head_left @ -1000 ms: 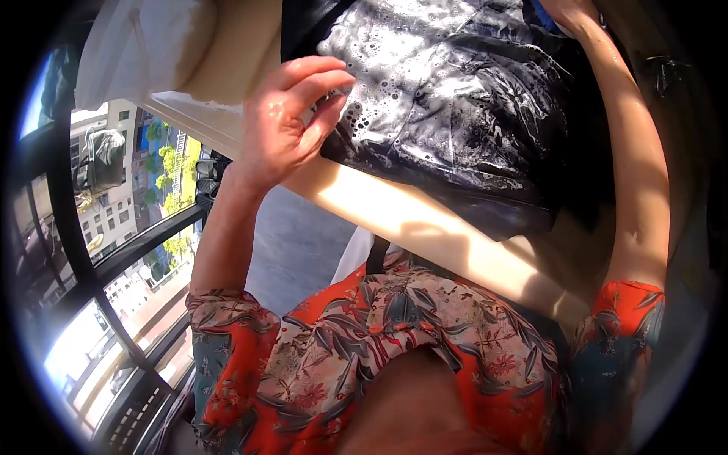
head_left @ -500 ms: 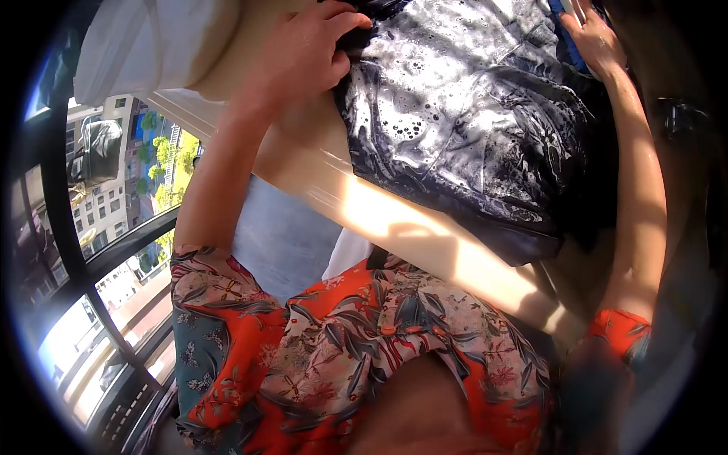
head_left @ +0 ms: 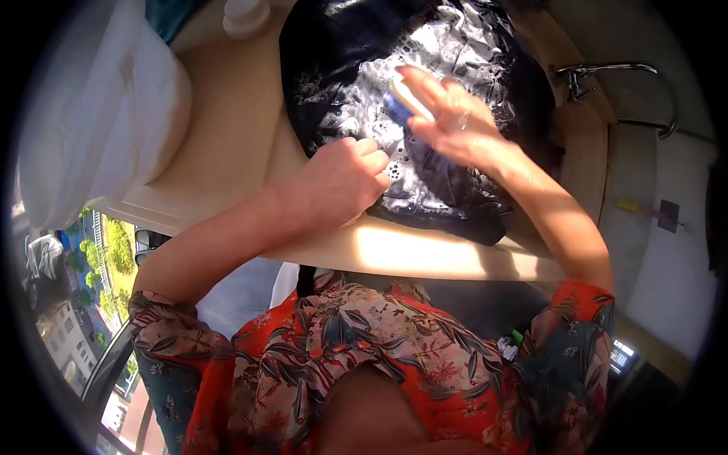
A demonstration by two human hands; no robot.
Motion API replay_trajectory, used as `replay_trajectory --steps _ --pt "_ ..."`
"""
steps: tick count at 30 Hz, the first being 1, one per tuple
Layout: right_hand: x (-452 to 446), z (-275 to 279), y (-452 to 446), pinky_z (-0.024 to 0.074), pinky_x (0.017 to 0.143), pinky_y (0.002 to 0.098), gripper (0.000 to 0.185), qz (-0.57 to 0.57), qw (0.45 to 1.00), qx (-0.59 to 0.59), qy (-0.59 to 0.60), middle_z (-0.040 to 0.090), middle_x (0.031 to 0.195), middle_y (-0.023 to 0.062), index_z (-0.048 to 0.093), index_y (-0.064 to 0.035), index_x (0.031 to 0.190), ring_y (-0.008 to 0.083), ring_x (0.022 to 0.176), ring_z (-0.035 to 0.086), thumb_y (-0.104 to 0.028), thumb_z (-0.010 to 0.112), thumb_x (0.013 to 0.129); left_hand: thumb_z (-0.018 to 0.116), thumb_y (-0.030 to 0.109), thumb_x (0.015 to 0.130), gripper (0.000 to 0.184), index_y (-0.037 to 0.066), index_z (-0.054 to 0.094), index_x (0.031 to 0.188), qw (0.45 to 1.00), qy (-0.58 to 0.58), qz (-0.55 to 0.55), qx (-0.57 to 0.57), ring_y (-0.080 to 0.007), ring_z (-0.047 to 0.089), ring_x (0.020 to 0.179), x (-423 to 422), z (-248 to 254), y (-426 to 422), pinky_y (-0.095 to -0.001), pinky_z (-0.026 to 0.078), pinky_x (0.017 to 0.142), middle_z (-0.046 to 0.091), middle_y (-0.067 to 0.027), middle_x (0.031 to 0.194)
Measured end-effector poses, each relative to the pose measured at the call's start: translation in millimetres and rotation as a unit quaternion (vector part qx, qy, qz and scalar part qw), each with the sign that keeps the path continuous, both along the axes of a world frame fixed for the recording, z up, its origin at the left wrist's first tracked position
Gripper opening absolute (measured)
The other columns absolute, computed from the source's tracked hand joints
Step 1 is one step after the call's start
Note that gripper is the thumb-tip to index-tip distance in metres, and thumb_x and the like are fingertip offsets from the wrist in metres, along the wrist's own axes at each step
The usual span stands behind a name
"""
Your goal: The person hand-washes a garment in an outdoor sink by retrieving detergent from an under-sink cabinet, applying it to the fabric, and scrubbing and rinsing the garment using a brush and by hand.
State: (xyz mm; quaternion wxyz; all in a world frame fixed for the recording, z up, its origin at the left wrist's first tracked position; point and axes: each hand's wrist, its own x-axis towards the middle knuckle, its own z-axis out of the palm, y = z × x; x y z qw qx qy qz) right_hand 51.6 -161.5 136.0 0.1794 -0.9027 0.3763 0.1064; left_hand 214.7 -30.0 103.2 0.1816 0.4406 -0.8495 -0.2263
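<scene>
A dark garment [head_left: 326, 98], wet and covered with white suds, lies spread over the beige washing surface. My left hand [head_left: 345, 178] is closed on its near left edge, the fingers curled into the cloth. Over the middle of the sudsy part, my right hand [head_left: 462, 125] grips a scrub brush [head_left: 409, 98] with a white back and blue bristles. The brush is tilted, and I cannot tell whether its bristles touch the cloth. Foam and bubbles show between the two hands.
A chrome tap [head_left: 584, 76] stands at the right, beyond the basin edge. To the left is a large whitish, translucent container or bag [head_left: 114, 114]. A small white round object [head_left: 246, 15] sits at the back. Window panes lie at lower left.
My right hand has come with the brush from the garment's far right side to its middle. My left hand has moved nearer and closed on the cloth. The whole view has turned.
</scene>
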Motion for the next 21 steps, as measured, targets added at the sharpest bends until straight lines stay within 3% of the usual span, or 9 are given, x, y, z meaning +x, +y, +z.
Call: replay_trajectory --steps 4,6,9,12,13,16,17,19,21 --pt "-16 -14 -12 0.0475 0.085 0.0436 0.063 0.025 0.997 -0.062 -0.032 0.054 0.106 0.0218 0.033 -0.0290 0.139 0.0372 0.096 0.058 -0.038 0.059 0.082 0.063 0.004 0.056 0.013 0.002 0.056 0.066 0.999 0.042 -0.016 0.009 -0.0261 0.055 0.072 -14 5 2 -0.0363 0.048 0.063 0.053 -0.0093 0.074" --pt "-16 -25 -107 0.0473 0.083 0.0440 0.055 -0.144 0.979 -0.123 -0.076 0.058 0.105 0.0233 0.034 -0.0259 0.138 0.0379 0.095 0.059 -0.040 0.051 0.088 0.063 0.004 0.056 0.012 0.001 0.056 0.066 0.997 0.062 -0.017 0.035 -0.0268 0.055 0.071 -14 10 -2 -0.0365 0.048 0.062 0.053 -0.0092 0.073" --pt "-29 -38 -162 0.0464 0.085 0.0431 0.055 -0.194 0.972 -0.113 -0.066 0.059 0.109 0.0245 0.035 -0.0248 0.138 0.0381 0.098 0.059 -0.042 0.050 0.088 0.061 0.003 0.057 0.011 0.002 0.057 0.067 0.996 0.078 -0.010 0.035 -0.0275 0.056 0.072 -16 5 -2 -0.0379 0.048 0.062 0.053 -0.0095 0.073" --pt "-32 -24 -61 0.0457 0.087 0.0443 0.059 -0.082 0.990 -0.105 -0.053 0.055 0.115 0.0243 0.035 -0.0228 0.138 0.0390 0.100 0.057 -0.042 0.053 0.085 0.061 0.003 0.057 0.011 0.003 0.058 0.067 0.995 0.092 -0.003 0.044 -0.0275 0.057 0.073 -23 -1 0 -0.0385 0.049 0.063 0.053 -0.0093 0.073" --pt "-33 -1 -6 0.0462 0.088 0.0443 0.058 -0.053 0.998 -0.024 0.035 0.051 0.123 0.0199 0.038 -0.0216 0.136 0.0370 0.101 0.055 -0.040 0.055 0.084 0.061 0.004 0.057 0.010 0.003 0.058 0.067 0.994 0.095 0.000 0.047 -0.0275 0.057 0.074 -26 -4 4 -0.0387 0.049 0.063 0.054 -0.0092 0.073" --pt "-48 -7 10 0.0487 0.088 0.0417 0.055 0.103 0.993 -0.061 0.009 0.048 0.130 0.0125 0.038 -0.0219 0.136 0.0341 0.105 0.054 -0.039 0.054 0.086 0.062 0.005 0.058 0.011 0.004 0.059 0.068 0.992 0.106 -0.020 0.063 -0.0273 0.057 0.073 -31 -7 13 -0.0384 0.049 0.064 0.055 -0.0087 0.074" --pt "-47 -32 -39 0.0491 0.087 0.0409 0.057 0.081 0.976 -0.170 -0.112 0.052 0.125 0.0147 0.035 -0.0234 0.138 0.0341 0.101 0.057 -0.039 0.053 0.087 0.061 0.004 0.057 0.010 0.004 0.059 0.067 0.993 0.100 -0.024 0.062 -0.0275 0.058 0.070 -32 -2 13 -0.0383 0.049 0.062 0.055 -0.0085 0.073" --pt "-30 -26 -135 0.0488 0.084 0.0404 0.052 -0.181 0.977 -0.103 -0.050 0.061 0.110 0.0194 0.038 -0.0244 0.136 0.0353 0.091 0.062 -0.038 0.048 0.088 0.060 0.003 0.057 0.011 0.004 0.059 0.067 0.988 0.132 -0.018 0.079 -0.0284 0.058 0.068 -28 -2 12 -0.0382 0.049 0.060 0.055 -0.0092 0.071" --pt "-26 -36 -177 0.0487 0.083 0.0409 0.053 -0.231 0.948 -0.215 -0.038 0.062 0.105 0.0226 0.038 -0.0242 0.137 0.0316 0.093 0.063 -0.039 0.049 0.088 0.059 0.001 0.056 0.012 0.004 0.059 0.068 0.983 0.157 -0.011 0.096 -0.0293 0.058 0.066 -28 -2 12 -0.0382 0.048 0.058 0.055 -0.0100 0.069"
